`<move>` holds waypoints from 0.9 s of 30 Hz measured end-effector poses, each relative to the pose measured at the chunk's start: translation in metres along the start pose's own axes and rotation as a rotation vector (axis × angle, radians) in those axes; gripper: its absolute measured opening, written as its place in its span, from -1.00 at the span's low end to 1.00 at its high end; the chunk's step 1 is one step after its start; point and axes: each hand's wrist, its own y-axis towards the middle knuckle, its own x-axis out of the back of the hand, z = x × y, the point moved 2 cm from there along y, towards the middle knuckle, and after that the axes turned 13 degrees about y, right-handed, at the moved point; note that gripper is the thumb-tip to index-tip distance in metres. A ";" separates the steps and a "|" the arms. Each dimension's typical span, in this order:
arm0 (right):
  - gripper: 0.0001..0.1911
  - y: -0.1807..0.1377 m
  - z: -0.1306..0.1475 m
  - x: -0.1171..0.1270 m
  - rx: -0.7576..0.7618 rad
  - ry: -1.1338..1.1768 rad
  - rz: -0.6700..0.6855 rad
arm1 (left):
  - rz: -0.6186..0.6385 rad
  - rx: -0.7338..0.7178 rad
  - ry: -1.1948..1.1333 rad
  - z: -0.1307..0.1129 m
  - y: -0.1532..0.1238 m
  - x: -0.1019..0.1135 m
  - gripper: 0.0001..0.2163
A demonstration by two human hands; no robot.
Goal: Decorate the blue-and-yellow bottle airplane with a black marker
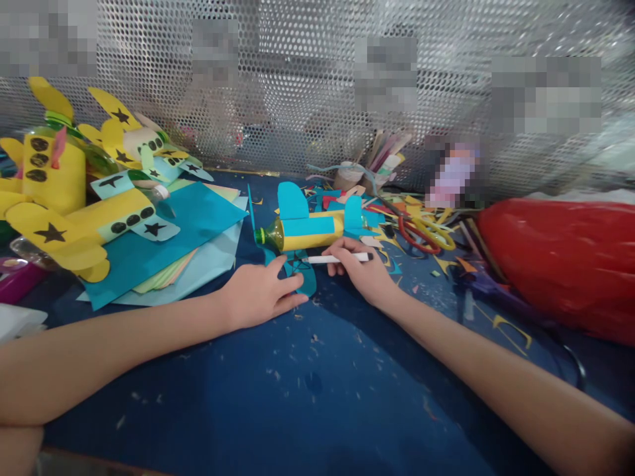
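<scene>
A toy plane (312, 228) made from a green-capped bottle lies on the blue table, wrapped in yellow paper with blue paper wings and tail. Its near wing (308, 283) rests flat on the table and bears dark star lines. Across that wing my left hand (265, 291) lies with its fingers spread, pressing on the paper. My right hand (360, 268) pinches a white marker (340, 258) with a black end. The marker's tip meets the star drawing, close to my left fingers.
Several finished bottle planes (99, 218) crowd the left, beside stacked coloured paper (198, 211). Scissors (426, 231), paper scraps and cups of sticks (380, 168) lie at the back right. A red plastic bag (560, 258) bulges at the right. Perforated metal sheet (307, 86) stands behind.
</scene>
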 end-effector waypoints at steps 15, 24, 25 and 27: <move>-0.82 0.000 -0.001 0.001 0.017 -0.006 0.013 | -0.008 0.010 -0.031 0.000 0.000 0.000 -0.50; -0.82 -0.001 0.000 0.000 0.003 0.001 0.027 | -0.016 0.002 -0.003 0.000 0.000 -0.001 -0.47; -0.82 -0.001 0.000 0.000 0.002 0.001 0.028 | -0.013 0.003 -0.003 0.000 0.000 -0.001 -0.47; -0.82 -0.001 0.001 0.000 0.005 0.003 0.026 | -0.002 0.008 -0.008 0.000 0.000 -0.001 -0.48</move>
